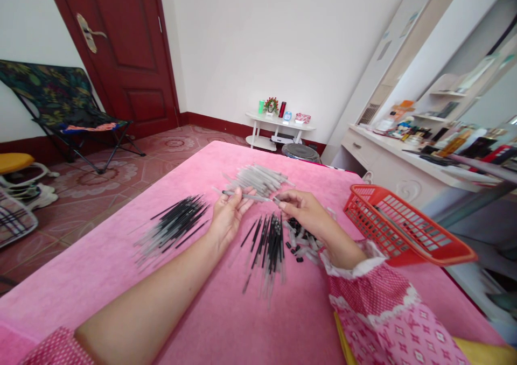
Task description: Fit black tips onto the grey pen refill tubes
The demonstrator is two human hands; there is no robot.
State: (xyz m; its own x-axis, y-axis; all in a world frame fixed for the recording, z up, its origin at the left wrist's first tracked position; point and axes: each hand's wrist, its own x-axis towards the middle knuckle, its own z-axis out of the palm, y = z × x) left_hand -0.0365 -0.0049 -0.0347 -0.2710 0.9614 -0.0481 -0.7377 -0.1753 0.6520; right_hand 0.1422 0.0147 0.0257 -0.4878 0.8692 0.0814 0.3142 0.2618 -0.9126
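Observation:
My left hand (pixel 228 214) is closed around a clear grey pen barrel (pixel 246 195) and holds it level above the pink table (pixel 169 300). My right hand (pixel 304 210) pinches the barrel's right end with thumb and fingers. Behind the hands lies a heap of grey pen barrels (pixel 258 177). Under and between my hands a bundle of black refills (pixel 269 244) lies on the cloth. A second bundle of black refills (pixel 173 225) lies to the left. Small black and clear caps (pixel 301 241) are scattered beneath my right wrist.
An orange-red plastic basket (pixel 404 227) sits tilted at the table's right edge. A white dresser (pixel 404 160) crowded with bottles stands to the right. A folding chair (pixel 64 112), a dark red door (pixel 121 53) and a small white shelf table (pixel 278 125) stand beyond.

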